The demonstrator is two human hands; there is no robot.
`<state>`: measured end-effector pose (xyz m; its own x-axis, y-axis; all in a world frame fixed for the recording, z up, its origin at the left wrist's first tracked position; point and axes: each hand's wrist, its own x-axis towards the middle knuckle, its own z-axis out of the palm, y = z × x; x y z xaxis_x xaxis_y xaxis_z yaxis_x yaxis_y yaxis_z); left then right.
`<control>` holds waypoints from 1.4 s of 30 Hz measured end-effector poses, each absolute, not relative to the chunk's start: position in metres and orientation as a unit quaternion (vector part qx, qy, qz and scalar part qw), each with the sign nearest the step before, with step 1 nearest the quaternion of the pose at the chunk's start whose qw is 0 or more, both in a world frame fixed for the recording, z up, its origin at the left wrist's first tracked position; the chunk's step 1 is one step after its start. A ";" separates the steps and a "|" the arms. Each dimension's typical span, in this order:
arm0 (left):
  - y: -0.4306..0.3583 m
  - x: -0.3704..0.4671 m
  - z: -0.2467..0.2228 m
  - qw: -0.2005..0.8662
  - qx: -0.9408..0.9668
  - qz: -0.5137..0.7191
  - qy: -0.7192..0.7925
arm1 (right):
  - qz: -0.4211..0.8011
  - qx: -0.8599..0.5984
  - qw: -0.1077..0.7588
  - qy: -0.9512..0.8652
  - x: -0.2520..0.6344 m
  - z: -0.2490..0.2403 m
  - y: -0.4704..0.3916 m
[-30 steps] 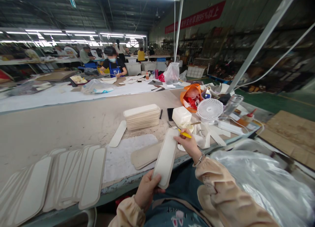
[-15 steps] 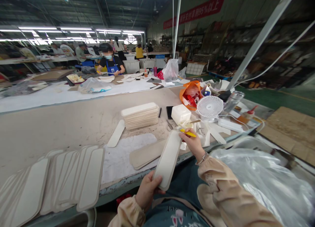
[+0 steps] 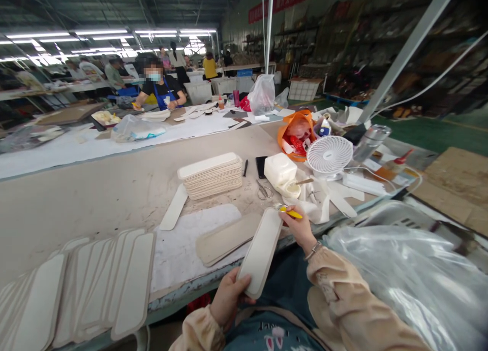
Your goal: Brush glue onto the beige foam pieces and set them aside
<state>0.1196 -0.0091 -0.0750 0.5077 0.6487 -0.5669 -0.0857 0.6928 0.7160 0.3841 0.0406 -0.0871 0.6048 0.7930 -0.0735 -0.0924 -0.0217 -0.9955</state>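
Observation:
My left hand [image 3: 232, 296] grips the lower end of a long white panel with rounded corners [image 3: 261, 252], thumb on top. At its upper end is my right hand [image 3: 299, 226], fingers closed round a yellow-handled tool [image 3: 292, 213]; the tool's tip lies by the panel's top edge. Beside the panel, beige pieces [image 3: 224, 239] rest on a white cloth [image 3: 179, 257]. A neat stack of panels [image 3: 213, 176] stands farther back, with a single panel [image 3: 174, 207] leaning at its left. Many overlapping panels [image 3: 131, 285] spread across the left.
Scissors [image 3: 264, 190], a black phone [image 3: 261, 167], a white container [image 3: 280, 170], a white fan [image 3: 330, 155], an orange bag [image 3: 296, 133] and a bottle [image 3: 375, 140] crowd the right. A masked person [image 3: 162, 89] sits across the table. Clear plastic [image 3: 412, 280] lies at my right.
The view has shifted slightly, and the scissors show more fully. Both hands keep their hold, with the panel at nearly the same angle. The person across has moved their arms.

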 end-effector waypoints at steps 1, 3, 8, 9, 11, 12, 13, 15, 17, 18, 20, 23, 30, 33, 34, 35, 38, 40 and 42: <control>-0.008 0.122 -0.076 0.808 0.318 0.221 0.444 | 0.346 -0.626 0.643 -0.274 0.385 -0.090 0.040; -0.004 0.127 -0.078 0.812 0.318 0.211 0.442 | 0.337 -0.628 0.647 -0.272 0.388 -0.090 0.039; 0.003 0.136 -0.079 0.813 0.342 0.209 0.423 | 0.277 -0.630 0.645 -0.332 0.391 -0.070 0.036; 0.003 0.137 -0.079 0.812 0.347 0.210 0.419 | 0.273 -0.625 0.650 -0.335 0.391 -0.065 0.035; 0.003 0.136 -0.079 0.810 0.354 0.212 0.417 | 0.272 -0.616 0.661 -0.330 0.391 -0.056 0.033; 0.002 0.135 -0.078 0.808 0.356 0.212 0.419 | 0.274 -0.612 0.667 -0.326 0.390 -0.052 0.032; 0.001 0.133 -0.078 0.806 0.356 0.212 0.422 | 0.275 -0.607 0.673 -0.321 0.389 -0.048 0.031; -0.002 0.129 -0.076 0.803 0.358 0.212 0.427 | 0.273 -0.596 0.687 -0.314 0.386 -0.042 0.030; -0.004 0.125 -0.074 0.801 0.363 0.213 0.426 | 0.270 -0.586 0.695 -0.316 0.382 -0.036 0.028; -0.006 0.123 -0.073 0.800 0.366 0.214 0.425 | 0.267 -0.583 0.697 -0.320 0.380 -0.032 0.028; -0.007 0.120 -0.069 0.795 0.375 0.218 0.424 | 0.259 -0.584 0.696 -0.328 0.375 -0.025 0.026; -0.007 0.115 -0.061 0.788 0.388 0.223 0.423 | 0.249 -0.588 0.691 -0.339 0.369 -0.014 0.026; 0.006 0.091 -0.041 0.780 0.414 0.235 0.407 | 0.275 -0.561 0.702 -0.342 0.361 0.001 0.033; 0.028 0.072 -0.025 0.777 0.436 0.229 0.393 | 0.303 -0.564 0.683 -0.353 0.358 0.006 0.049; 0.039 0.064 -0.017 0.770 0.451 0.228 0.389 | 0.309 -0.563 0.677 -0.361 0.356 0.009 0.056; 0.053 0.057 -0.008 0.760 0.468 0.230 0.387 | 0.313 -0.561 0.671 -0.370 0.353 0.013 0.066; 0.105 0.036 0.022 0.678 0.525 0.276 0.433 | 0.305 -0.546 0.670 -0.399 0.342 0.026 0.101; 0.146 0.028 0.041 0.577 0.573 0.326 0.482 | 0.295 -0.533 0.675 -0.416 0.335 0.034 0.130; 0.187 0.025 0.057 0.478 0.621 0.351 0.513 | 0.285 -0.520 0.681 -0.430 0.330 0.039 0.162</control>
<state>0.0246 0.1873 0.0573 0.2263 0.9725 -0.0548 0.3019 -0.0166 0.9532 0.3299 0.1618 0.0390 0.4682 0.8351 0.2889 0.0583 0.2971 -0.9531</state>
